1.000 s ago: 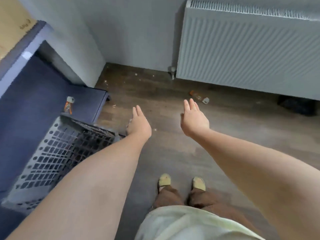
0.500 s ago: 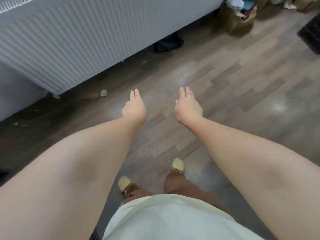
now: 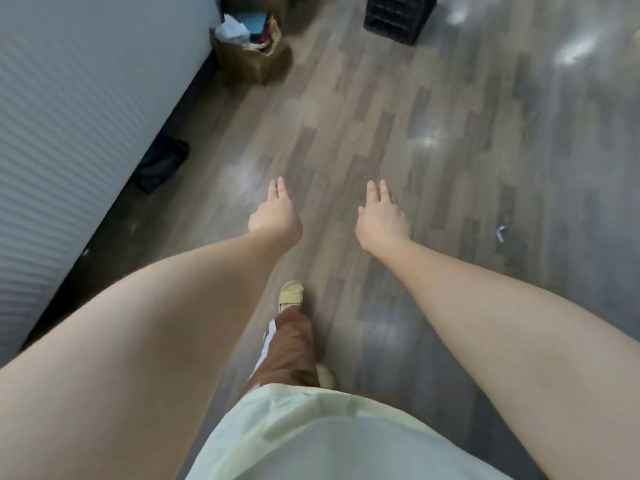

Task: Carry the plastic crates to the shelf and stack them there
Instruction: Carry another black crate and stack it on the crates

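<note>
A black plastic crate [image 3: 396,16] stands on the wooden floor at the top of the view, cut off by the frame's upper edge. My left hand [image 3: 277,213] and my right hand [image 3: 381,218] are stretched out in front of me over the floor, palms down, fingers straight, holding nothing. Both hands are far short of the black crate. The shelf and the grey crate are out of view.
A white radiator [image 3: 79,109] runs along the left. A brown paper bag [image 3: 251,46] stuffed with rubbish sits by its far end, left of the crate. A dark object [image 3: 161,164] lies under the radiator. A small white scrap [image 3: 499,233] lies on the floor at right.
The view has swung right, away from the shelf and grey crate, along the radiator. The black crate and paper bag have come into view ahead. Both hands stay empty.
</note>
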